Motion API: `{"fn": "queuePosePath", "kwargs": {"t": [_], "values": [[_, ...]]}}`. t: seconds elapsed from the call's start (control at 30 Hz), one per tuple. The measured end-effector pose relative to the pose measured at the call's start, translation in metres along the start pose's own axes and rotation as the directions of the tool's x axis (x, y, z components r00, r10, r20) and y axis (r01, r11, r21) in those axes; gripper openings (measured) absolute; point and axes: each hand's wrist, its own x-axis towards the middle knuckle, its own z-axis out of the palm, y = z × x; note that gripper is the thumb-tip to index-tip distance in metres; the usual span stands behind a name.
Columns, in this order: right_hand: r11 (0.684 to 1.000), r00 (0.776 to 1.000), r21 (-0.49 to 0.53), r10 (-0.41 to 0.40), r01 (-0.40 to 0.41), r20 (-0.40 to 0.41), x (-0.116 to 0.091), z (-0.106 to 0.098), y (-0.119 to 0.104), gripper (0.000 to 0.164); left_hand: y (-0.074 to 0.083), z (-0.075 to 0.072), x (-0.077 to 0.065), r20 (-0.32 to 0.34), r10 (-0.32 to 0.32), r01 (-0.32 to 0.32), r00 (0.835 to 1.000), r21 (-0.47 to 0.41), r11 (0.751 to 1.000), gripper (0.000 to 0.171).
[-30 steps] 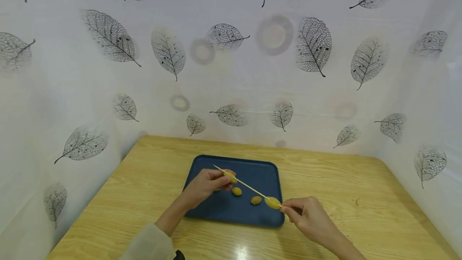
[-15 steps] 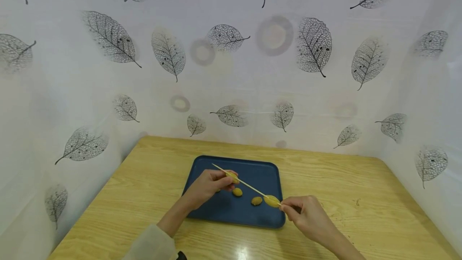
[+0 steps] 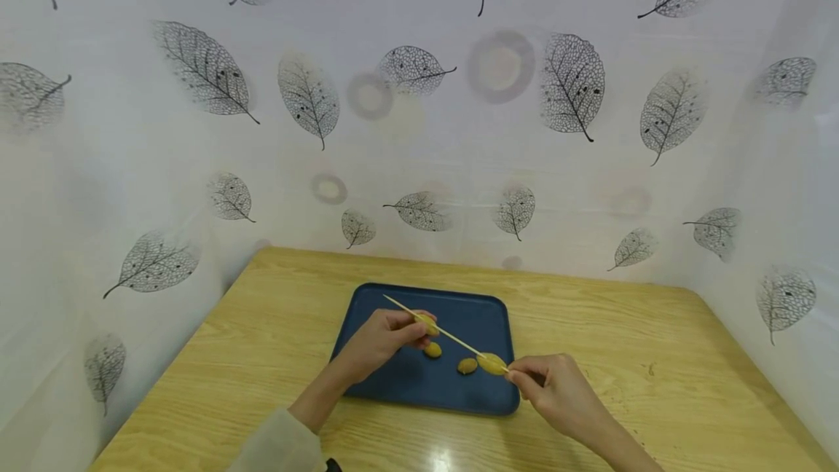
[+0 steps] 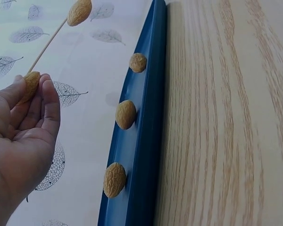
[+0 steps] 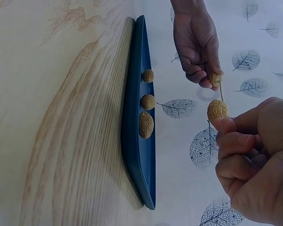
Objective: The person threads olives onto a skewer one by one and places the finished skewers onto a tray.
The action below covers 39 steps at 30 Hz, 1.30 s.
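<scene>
My left hand [image 3: 383,337] pinches a wrinkled yellow-brown oval fruit [image 4: 31,87] between thumb and fingers, above the tray. A thin pale wooden skewer [image 3: 457,339] slants across that fruit in the head view, its pointed end showing beyond the hand; I cannot tell whether it pierces the fruit. Close to the skewer's other end sits a second such fruit [image 3: 491,363], threaded on it. Thumb and forefinger of my right hand [image 3: 557,388] pinch the skewer end right beside this second fruit, over the tray's right edge.
Below the hands lies a dark blue rectangular tray [image 3: 459,392] on the wood-grain table [image 3: 609,341]. Three more wrinkled fruits rest in the tray, one the near fruit [image 5: 146,125] in the right wrist view. A leaf-patterned white sheet [image 3: 419,144] hangs behind and at both sides.
My left hand and its fruit have edged right along the skewer, toward the second fruit. The skewer, with my right hand, has shifted very slightly left.
</scene>
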Motion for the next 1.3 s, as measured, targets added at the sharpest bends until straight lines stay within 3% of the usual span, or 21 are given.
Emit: {"fn": "queuePosePath", "kwargs": {"t": [0.43, 0.87, 1.3], "values": [[1.0, 1.0, 0.016, -0.002, 0.002, -0.004, 0.002, 0.0, -0.002, 0.011, 0.004, 0.005, 0.001, 0.008, 0.004, -0.004, 1.0, 0.013, 1.0, 0.03], [1.0, 1.0, 0.002, -0.001, 0.001, -0.007, 0.003, 0.0, -0.003, 0.011, 0.001, 0.013, 0.003, 0.03, -0.002, 0.003, 1.0, -0.056, 0.998, 0.029], [1.0, 1.0, 0.015, 0.014, -0.014, -0.008, 0.004, 0.003, -0.005, 0.011, 0.002, 0.02, 0.002, 0.034, 0.004, -0.002, 0.999, -0.05, 0.999, 0.03]]}}
